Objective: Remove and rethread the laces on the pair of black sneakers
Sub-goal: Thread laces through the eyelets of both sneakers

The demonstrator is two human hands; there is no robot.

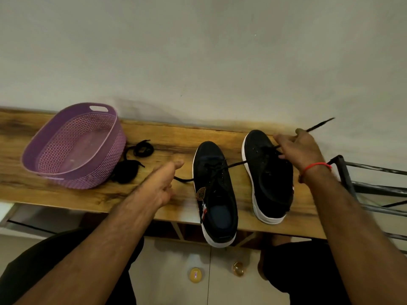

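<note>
The tabletop (171,137) is brown wood with dark streaks and a soft shine. The purple basket (72,146) is plastic, full of tiny holes. Both sneakers (214,190) are matt black cloth with smooth white rubber soles. The loose laces (143,148) are black woven cloth. The rack (352,183) is dark metal bars.

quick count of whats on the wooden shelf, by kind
black sneakers: 2, left sneaker and right sneaker
purple basket: 1
loose black lace bundles: 2, coiled lace and bunched lace
total: 5
</note>
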